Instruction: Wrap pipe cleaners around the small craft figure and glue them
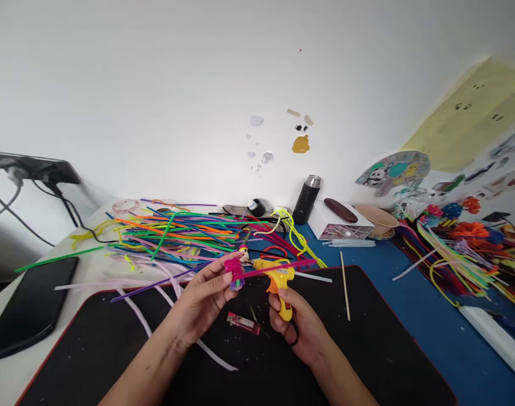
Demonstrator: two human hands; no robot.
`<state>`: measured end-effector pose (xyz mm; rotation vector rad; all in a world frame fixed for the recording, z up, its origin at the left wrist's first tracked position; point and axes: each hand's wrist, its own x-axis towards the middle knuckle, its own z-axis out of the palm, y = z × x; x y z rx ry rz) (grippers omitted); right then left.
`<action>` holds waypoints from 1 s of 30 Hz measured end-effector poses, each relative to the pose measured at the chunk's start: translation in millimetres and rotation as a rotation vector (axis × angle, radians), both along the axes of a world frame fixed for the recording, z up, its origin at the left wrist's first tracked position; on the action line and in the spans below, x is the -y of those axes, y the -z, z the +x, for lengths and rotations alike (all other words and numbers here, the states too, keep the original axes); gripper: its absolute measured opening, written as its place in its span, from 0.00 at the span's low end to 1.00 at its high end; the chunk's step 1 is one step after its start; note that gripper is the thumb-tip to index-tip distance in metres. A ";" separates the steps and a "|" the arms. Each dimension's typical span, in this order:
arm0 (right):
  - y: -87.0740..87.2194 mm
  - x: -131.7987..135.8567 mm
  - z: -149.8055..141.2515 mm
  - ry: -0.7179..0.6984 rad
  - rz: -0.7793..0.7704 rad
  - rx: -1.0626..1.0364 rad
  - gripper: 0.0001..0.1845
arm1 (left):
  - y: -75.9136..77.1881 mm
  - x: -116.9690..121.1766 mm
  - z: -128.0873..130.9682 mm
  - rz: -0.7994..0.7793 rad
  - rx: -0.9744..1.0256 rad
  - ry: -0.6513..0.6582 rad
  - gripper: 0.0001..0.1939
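My left hand [202,296] is closed on a small pipe-cleaner figure [235,273], wound in pink and purple with a tiny head on top; a long pink stem sticks out to the right and a purple one to the left. My right hand [297,327] grips the handle of a yellow and orange hot glue gun [278,276]. Its nozzle points left, right next to the figure. Both hands hover above a black desk mat [92,349].
A red lighter [243,322] lies on the mat between my hands. A heap of coloured pipe cleaners [177,234] covers the table behind. A phone [29,307] lies at left, a wooden skewer [345,285] at right. A black flask [307,198] and more craft pieces [464,248] stand further back.
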<state>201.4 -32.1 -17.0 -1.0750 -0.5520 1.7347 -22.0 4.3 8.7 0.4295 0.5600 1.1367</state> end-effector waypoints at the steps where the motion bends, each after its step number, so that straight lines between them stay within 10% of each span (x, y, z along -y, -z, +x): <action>1: 0.8 -2.9 -2.7 -0.021 0.009 -0.030 0.23 | -0.3 -2.2 -1.7 -0.005 0.028 -0.049 0.25; 15: -16.0 -18.8 -12.1 -0.297 0.182 -0.265 0.18 | 7.7 -20.5 -15.7 0.041 0.053 -0.333 0.25; 30: -20.0 -7.2 -11.0 -0.128 0.218 0.121 0.25 | 5.9 -15.9 -5.4 0.145 -0.290 -0.361 0.27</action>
